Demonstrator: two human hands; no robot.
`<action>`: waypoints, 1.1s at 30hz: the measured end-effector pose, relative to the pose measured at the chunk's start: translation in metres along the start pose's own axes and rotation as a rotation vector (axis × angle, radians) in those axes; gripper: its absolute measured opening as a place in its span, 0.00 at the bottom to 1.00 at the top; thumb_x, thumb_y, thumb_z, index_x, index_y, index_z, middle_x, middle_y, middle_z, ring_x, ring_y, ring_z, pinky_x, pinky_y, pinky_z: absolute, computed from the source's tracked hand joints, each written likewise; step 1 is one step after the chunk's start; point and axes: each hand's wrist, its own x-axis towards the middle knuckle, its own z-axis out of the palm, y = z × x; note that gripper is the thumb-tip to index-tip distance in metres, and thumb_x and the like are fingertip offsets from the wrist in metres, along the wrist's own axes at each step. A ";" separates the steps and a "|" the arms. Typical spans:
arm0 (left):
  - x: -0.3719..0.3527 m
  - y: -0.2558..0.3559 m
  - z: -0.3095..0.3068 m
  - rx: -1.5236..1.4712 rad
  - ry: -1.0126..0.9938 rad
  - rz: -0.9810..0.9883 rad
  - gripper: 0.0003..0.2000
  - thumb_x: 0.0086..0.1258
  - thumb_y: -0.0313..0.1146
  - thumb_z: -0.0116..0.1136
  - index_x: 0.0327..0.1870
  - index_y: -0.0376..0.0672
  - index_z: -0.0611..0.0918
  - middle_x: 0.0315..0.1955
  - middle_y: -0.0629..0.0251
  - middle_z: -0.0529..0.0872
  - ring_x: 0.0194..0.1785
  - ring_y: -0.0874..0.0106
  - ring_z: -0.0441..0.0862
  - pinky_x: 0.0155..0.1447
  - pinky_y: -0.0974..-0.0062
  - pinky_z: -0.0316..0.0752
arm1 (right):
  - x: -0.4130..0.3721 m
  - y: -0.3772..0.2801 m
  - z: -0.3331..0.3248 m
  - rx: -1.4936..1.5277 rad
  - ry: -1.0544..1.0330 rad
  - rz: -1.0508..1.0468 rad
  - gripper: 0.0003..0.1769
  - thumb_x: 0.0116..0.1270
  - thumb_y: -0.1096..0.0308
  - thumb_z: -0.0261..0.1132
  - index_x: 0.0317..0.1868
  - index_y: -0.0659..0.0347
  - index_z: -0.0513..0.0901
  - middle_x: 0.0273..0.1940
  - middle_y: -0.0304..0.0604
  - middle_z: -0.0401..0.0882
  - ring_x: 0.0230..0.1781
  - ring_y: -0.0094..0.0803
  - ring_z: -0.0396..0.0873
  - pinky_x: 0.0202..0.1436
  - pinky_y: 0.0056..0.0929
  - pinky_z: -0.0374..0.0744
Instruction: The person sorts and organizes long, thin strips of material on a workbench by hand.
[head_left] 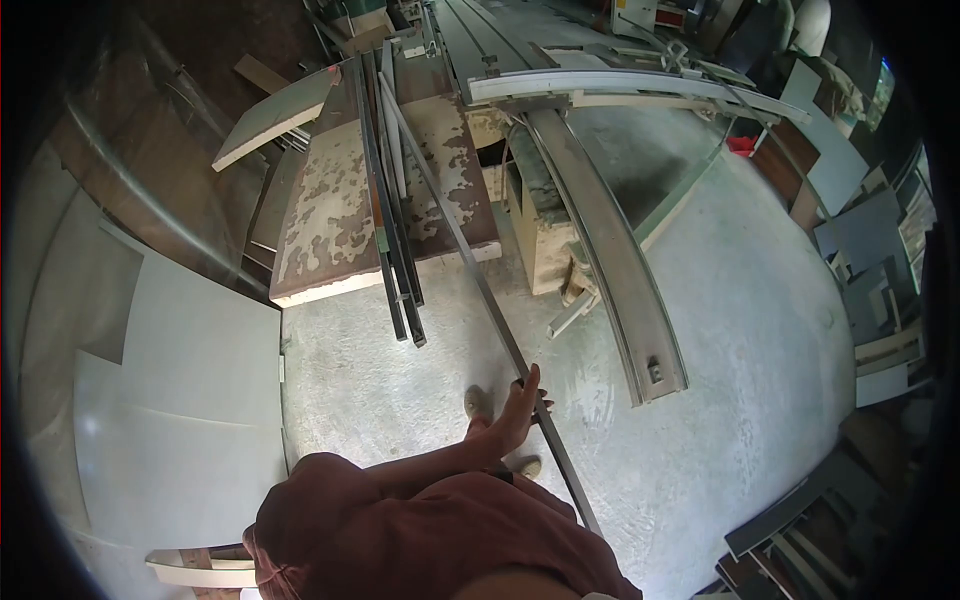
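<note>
My left hand (517,412) is closed around a long, thin metal bar (483,290). The bar runs diagonally from beside my body up to a stack of other long bars, where its far end rests or passes over a worn board (330,225). Several dark long bars (384,215) lie on that board, their near ends jutting past its front edge. My right hand is out of sight.
A machine's long rail (610,240) reaches toward me on the right, joined to a pale crosswise fence (640,84). Large pale panels (180,370) lean at the left. Offcuts (800,540) pile at the lower right. My feet stand on the concrete floor (370,400).
</note>
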 end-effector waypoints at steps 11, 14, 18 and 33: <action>-0.038 -0.030 0.013 0.108 -0.158 -0.054 0.34 0.58 0.64 0.49 0.50 0.40 0.63 0.39 0.64 0.68 0.43 0.71 0.73 0.45 0.67 0.70 | -0.061 -0.020 -0.003 0.123 -0.122 0.219 0.22 0.61 0.51 0.61 0.50 0.55 0.75 0.25 0.40 0.77 0.24 0.28 0.72 0.27 0.29 0.73; -0.037 -0.042 0.012 0.166 -0.164 -0.064 0.33 0.59 0.65 0.48 0.48 0.41 0.64 0.39 0.65 0.68 0.42 0.72 0.74 0.45 0.67 0.70 | -0.065 -0.018 0.009 0.231 -0.184 0.229 0.22 0.61 0.51 0.62 0.50 0.55 0.75 0.24 0.39 0.76 0.24 0.27 0.72 0.26 0.28 0.72; -0.037 -0.041 0.011 0.258 -0.226 -0.077 0.35 0.61 0.64 0.45 0.57 0.40 0.60 0.48 0.61 0.65 0.53 0.66 0.68 0.55 0.61 0.64 | -0.061 -0.020 0.023 0.380 -0.259 0.228 0.21 0.61 0.52 0.62 0.50 0.54 0.75 0.24 0.38 0.75 0.23 0.26 0.71 0.25 0.27 0.72; 0.033 0.014 0.005 0.501 -0.221 0.092 0.46 0.58 0.69 0.41 0.62 0.32 0.55 0.57 0.49 0.63 0.58 0.59 0.65 0.50 0.57 0.72 | -0.034 -0.070 0.025 1.011 -0.620 0.118 0.19 0.62 0.58 0.62 0.53 0.51 0.73 0.22 0.28 0.66 0.15 0.16 0.60 0.17 0.18 0.63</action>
